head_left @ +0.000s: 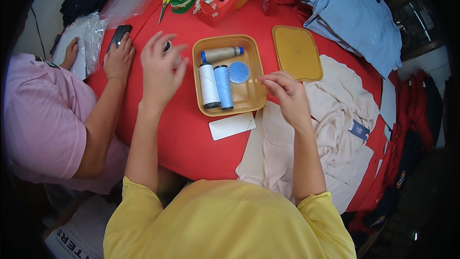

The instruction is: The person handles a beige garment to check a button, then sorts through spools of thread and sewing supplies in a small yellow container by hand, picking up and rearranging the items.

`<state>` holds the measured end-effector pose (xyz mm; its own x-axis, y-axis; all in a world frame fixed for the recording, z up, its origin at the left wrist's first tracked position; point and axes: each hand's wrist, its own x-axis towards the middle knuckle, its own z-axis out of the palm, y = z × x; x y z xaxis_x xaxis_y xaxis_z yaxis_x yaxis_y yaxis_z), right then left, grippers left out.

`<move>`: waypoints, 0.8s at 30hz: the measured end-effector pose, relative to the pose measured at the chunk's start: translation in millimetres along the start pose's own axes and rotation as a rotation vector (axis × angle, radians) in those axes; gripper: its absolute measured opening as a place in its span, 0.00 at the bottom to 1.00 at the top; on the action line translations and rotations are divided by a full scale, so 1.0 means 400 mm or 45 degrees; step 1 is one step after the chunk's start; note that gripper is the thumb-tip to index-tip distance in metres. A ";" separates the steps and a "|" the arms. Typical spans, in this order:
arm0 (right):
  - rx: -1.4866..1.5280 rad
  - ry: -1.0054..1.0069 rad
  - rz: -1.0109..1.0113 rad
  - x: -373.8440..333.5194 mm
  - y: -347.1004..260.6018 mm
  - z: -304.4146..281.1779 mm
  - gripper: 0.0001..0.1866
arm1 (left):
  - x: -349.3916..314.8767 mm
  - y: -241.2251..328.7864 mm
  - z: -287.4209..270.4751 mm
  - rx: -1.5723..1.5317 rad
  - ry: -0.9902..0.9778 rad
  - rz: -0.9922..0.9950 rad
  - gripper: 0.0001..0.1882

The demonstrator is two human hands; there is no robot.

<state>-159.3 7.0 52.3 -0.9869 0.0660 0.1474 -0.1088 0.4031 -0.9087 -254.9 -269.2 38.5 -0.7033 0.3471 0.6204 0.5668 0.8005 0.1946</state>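
**Thread box (245, 97) lid-off, between left grip (159, 74) and right grip (293, 100)**

Head view, only one: my left grip is up on the left side of the box, fingers spread and curved. A small dark-ended item (166, 46) shows among them — too blurred to name, and I can't tell if I'm pinching it or it's just behind.

My right grip is at the box's right rim, thumb and forefinger tips brought together. Anything between them is too fine to make out.

The box is amber plastic, on the red-covered desk (177, 136) in front of me. Inside: beige spool (222, 54) with blue ends lying across the far side, white spool (209, 84) and light blue spool (223, 86) side by side nearer me, round blue piece (238, 72) to their right.

Amber lid (298, 50) lies right of the box, far side. White card (230, 127) is just off the near rim. Cream garment (342, 93) spreads to the right, dark blue tag (359, 130) on it.

Far side: scissors (166, 1), green tape dispenser (183, 1), red tape dispenser (223, 8). Left — co-worker in pink (52, 115), one hand at a dark phone (119, 37).
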 end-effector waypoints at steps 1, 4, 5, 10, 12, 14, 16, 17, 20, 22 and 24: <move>0.035 -0.120 0.047 0.014 -0.023 0.025 0.08 | 0.006 0.036 -0.017 0.014 -0.138 0.132 0.12; -0.106 -0.131 -0.089 0.045 -0.041 0.131 0.07 | 0.012 0.097 0.007 0.175 -0.498 0.253 0.07; -0.122 -0.086 -0.088 0.048 -0.036 0.148 0.07 | 0.017 0.104 0.018 0.202 -0.516 0.274 0.06; -0.117 0.108 -0.024 0.046 -0.027 0.155 0.05 | 0.051 0.056 0.032 -0.205 -0.315 -0.028 0.04; -0.216 0.097 -0.125 0.046 -0.015 0.147 0.04 | 0.069 0.032 0.021 -0.485 -0.048 -0.384 0.06; -0.210 0.025 -0.149 0.044 -0.001 0.152 0.03 | 0.071 0.022 0.004 -0.418 0.136 -0.525 0.07; -0.333 -0.002 -0.369 0.041 0.006 0.183 0.03 | 0.058 0.025 0.001 -0.411 0.091 -0.469 0.08; -0.395 -0.017 -0.481 0.039 0.008 0.201 0.03 | 0.051 0.034 -0.005 -0.378 0.063 -0.450 0.08; -0.576 -0.129 -0.600 0.051 0.014 0.242 0.04 | 0.010 0.053 -0.029 -0.399 -0.011 -0.452 0.09; -0.684 -0.260 -0.679 0.055 0.028 0.255 0.05 | -0.041 0.062 -0.042 -0.472 0.008 -0.508 0.09; -0.693 -0.370 -0.733 0.051 0.036 0.258 0.04 | -0.105 0.057 -0.040 -0.549 0.031 -0.577 0.08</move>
<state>-193.4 -80.0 1.8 -0.7948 -0.4916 0.3558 -0.6047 0.6908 -0.3964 -205.6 -273.4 29.1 -0.9072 0.0040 0.4208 0.3404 0.5948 0.7282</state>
